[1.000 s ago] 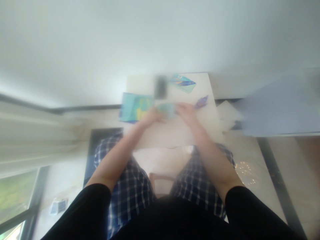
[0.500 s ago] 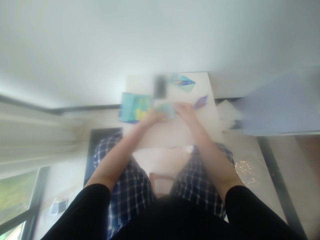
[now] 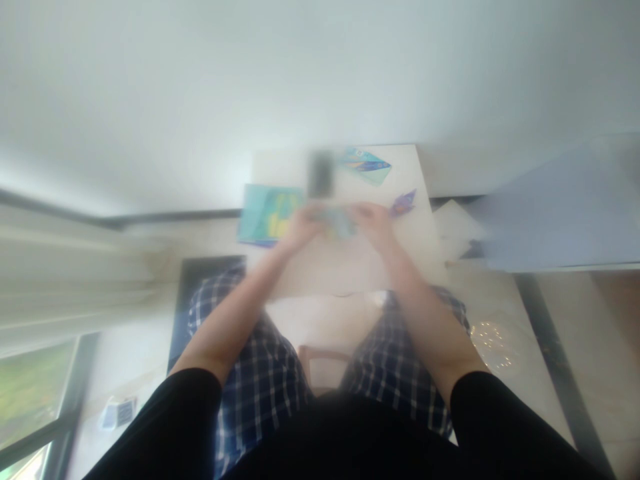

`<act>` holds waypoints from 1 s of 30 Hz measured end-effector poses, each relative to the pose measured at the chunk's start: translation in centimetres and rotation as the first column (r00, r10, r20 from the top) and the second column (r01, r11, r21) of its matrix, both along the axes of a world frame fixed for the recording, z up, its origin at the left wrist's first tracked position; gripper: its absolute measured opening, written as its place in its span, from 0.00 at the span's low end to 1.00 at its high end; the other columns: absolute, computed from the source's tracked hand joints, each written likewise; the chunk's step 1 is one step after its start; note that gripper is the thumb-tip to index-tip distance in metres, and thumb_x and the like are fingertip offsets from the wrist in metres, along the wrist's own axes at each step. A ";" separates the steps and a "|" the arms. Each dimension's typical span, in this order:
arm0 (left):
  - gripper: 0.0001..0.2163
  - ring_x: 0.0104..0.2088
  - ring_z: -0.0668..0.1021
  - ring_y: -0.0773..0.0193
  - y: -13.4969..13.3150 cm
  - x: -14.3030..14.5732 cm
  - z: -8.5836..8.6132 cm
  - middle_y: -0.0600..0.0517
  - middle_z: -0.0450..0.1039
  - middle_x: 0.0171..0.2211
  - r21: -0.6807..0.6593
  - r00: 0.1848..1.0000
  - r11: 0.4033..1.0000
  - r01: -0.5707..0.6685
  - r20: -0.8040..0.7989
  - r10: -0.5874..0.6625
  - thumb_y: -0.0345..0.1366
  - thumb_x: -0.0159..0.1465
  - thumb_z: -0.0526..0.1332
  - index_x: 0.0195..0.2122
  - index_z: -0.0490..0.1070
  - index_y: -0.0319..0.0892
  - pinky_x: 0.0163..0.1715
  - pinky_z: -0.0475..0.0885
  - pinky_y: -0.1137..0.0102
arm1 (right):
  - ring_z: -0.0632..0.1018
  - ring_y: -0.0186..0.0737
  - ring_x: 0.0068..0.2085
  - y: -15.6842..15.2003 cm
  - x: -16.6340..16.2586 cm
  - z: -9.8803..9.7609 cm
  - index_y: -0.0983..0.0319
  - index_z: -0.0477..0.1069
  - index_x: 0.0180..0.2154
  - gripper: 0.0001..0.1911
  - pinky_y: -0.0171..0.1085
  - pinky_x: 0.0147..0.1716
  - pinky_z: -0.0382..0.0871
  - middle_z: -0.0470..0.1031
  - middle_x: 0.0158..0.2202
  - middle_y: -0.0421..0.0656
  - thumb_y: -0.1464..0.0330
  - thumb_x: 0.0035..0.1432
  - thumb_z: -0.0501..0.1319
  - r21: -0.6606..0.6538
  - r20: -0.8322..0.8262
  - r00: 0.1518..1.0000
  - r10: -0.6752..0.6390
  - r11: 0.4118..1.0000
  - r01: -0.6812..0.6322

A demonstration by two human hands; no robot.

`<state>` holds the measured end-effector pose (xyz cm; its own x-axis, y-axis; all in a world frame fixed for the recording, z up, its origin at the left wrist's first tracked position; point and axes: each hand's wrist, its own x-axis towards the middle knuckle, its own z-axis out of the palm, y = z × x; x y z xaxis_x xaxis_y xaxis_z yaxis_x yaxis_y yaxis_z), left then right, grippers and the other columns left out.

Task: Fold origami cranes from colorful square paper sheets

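Observation:
The picture is blurred. My left hand [image 3: 300,230] and my right hand [image 3: 373,225] meet over a small white table [image 3: 350,267], both pinched on a pale teal piece of paper [image 3: 337,222] held between them. A teal and yellow booklet [image 3: 265,215] lies just left of my left hand. A small purple folded paper shape [image 3: 403,203] sits right of my right hand. A teal folded paper shape [image 3: 367,165] and a dark upright phone-like object [image 3: 321,175] are at the table's far side.
A large pale blue sheet [image 3: 560,213] covers a surface at the right, with white papers [image 3: 455,230] beside it. My checked-trousered knees [image 3: 260,360] are under the table's near edge. A window [image 3: 35,393] is at the lower left.
Both hands have shifted slightly toward the far side and closed in on the teal paper, which now looks more bunched between them.

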<state>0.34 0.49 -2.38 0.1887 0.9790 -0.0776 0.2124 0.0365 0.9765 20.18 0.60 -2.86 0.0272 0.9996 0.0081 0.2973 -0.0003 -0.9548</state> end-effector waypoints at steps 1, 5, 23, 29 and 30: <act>0.14 0.45 0.79 0.54 -0.1 0.0 0.0 0.48 0.78 0.43 -0.007 0.999 1.000 0.006 -0.051 -0.006 0.37 0.53 0.68 0.40 0.75 0.41 0.48 0.74 0.62 | 0.81 0.44 0.38 0.0 0.0 0.1 0.63 0.80 0.33 0.19 0.42 0.42 0.74 0.83 0.33 0.43 0.53 0.50 0.64 0.003 0.009 1.000 -0.004 1.000 0.004; 0.13 0.45 0.79 0.53 -0.2 0.3 -0.2 0.49 0.79 0.43 0.008 0.984 1.000 -0.006 -0.177 0.008 0.41 0.57 0.65 0.42 0.76 0.42 0.50 0.73 0.62 | 0.80 0.43 0.36 -0.1 0.0 0.3 0.63 0.79 0.32 0.20 0.41 0.40 0.73 0.82 0.32 0.42 0.53 0.51 0.64 0.012 0.026 1.000 -0.002 1.000 0.002; 0.18 0.47 0.79 0.54 -0.2 0.0 0.8 0.44 0.78 0.47 -0.092 0.997 0.995 0.048 0.069 -0.042 0.46 0.57 0.64 0.45 0.77 0.41 0.42 0.76 0.65 | 0.81 0.47 0.42 0.4 0.3 -0.3 0.60 0.81 0.37 0.20 0.47 0.47 0.74 0.83 0.37 0.41 0.52 0.51 0.64 0.036 -0.032 0.999 0.010 0.999 -0.009; 0.16 0.45 0.80 0.54 -0.1 -0.2 -0.2 0.45 0.80 0.44 0.029 0.990 0.996 0.082 -0.114 -0.079 0.45 0.58 0.63 0.42 0.78 0.40 0.48 0.73 0.63 | 0.82 0.48 0.43 0.1 0.0 0.2 0.62 0.81 0.36 0.16 0.47 0.48 0.73 0.83 0.38 0.43 0.58 0.52 0.64 0.032 0.020 0.999 0.034 0.999 -0.035; 0.16 0.46 0.80 0.54 -0.1 -0.2 -0.2 0.45 0.80 0.44 0.042 0.986 0.994 0.098 -0.137 -0.091 0.44 0.59 0.62 0.42 0.78 0.40 0.49 0.73 0.63 | 0.82 0.48 0.43 0.1 -0.1 0.2 0.62 0.81 0.36 0.15 0.46 0.48 0.73 0.83 0.38 0.43 0.59 0.52 0.64 0.032 0.028 0.999 0.043 0.999 -0.044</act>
